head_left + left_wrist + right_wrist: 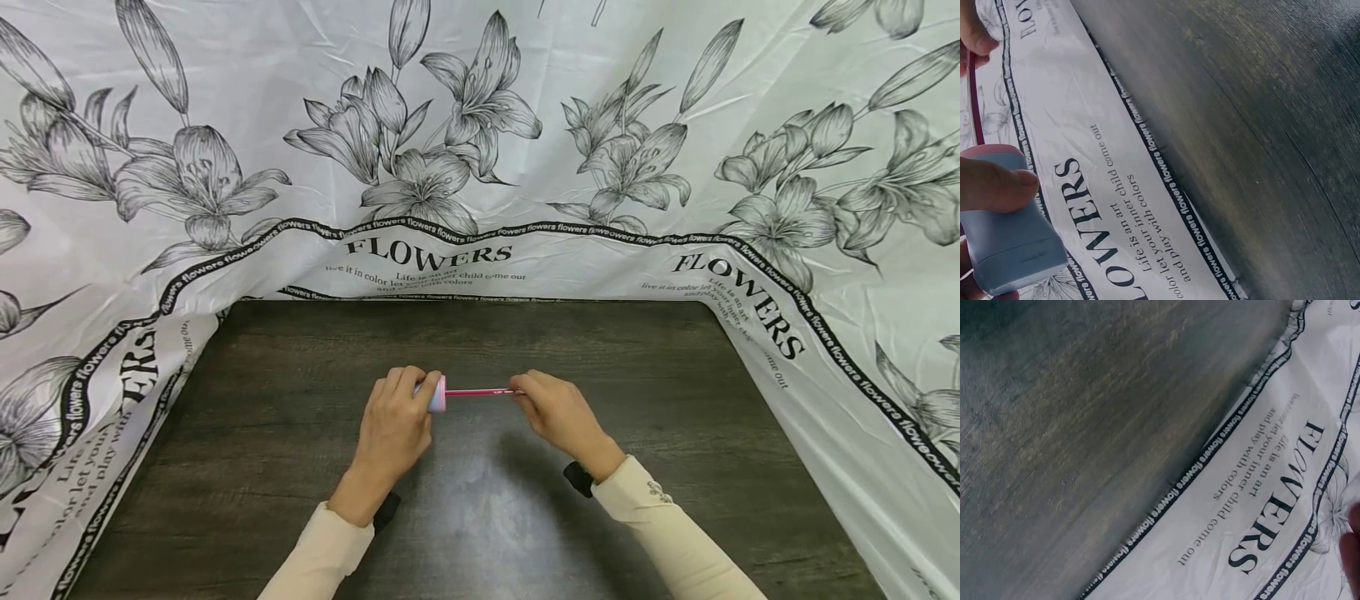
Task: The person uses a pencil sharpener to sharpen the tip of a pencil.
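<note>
My left hand (395,421) grips a blue pencil sharpener (1016,234) with a pink end, thumb lying across its side in the left wrist view. A thin red pencil (476,392) with a pale stripe runs straight from the sharpener's pink end to my right hand (558,414). Thumb and fingers of that hand pinch the pencil's far end and hide its tip. Both hands are held over the dark table, facing each other. In the right wrist view only a bit of the fingers (1351,562) shows at the right edge.
The dark wood-grain table (300,350) spreads under both hands. White cloth (585,267) with printed lilies and black lettering hangs along its back and sides. Dark wrist bands (577,479) sit at the cream sleeves (637,500).
</note>
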`<state>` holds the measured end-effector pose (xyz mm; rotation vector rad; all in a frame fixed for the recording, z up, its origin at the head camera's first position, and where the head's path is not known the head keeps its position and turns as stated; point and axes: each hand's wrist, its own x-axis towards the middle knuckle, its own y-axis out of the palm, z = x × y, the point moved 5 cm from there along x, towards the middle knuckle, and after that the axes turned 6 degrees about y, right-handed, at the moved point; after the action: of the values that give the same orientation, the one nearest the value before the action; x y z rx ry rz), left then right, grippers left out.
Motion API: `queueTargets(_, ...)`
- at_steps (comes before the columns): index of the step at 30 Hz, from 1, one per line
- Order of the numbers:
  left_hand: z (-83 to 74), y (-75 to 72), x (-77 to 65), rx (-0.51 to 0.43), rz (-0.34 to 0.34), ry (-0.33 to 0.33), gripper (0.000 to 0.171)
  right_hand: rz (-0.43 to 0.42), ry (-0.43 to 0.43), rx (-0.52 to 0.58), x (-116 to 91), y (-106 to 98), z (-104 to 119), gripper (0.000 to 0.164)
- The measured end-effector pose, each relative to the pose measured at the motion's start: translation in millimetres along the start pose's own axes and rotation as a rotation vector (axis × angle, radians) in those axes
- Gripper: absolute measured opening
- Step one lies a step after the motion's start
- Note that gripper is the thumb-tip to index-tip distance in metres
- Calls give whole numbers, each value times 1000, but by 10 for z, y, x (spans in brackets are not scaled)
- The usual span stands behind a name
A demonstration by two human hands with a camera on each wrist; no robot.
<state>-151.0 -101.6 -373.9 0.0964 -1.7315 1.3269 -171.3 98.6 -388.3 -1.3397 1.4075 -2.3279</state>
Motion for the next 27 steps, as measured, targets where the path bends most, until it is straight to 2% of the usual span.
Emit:
queueTargets(4, 2, -3, 1, -22, 23, -14, 46, -118, -84, -104, -6, -32, 63, 5)
queueTargets(9, 1, 0, 2, -77, 90, -45, 45, -286, -201, -232, -36, -65, 122, 19)
queueTargets(13, 0, -4, 16, -98, 125, -65, 45, -358, -250, -269, -51, -83, 147, 19)
queueTargets(19, -10, -11, 41, -94, 136, -60, 45, -338, -258, -302, -68, -64, 150, 19)
queueTargets(27, -22, 4, 38, -51, 135, -18, 46, -181, -226, -239, -88, 1, 105, 30)
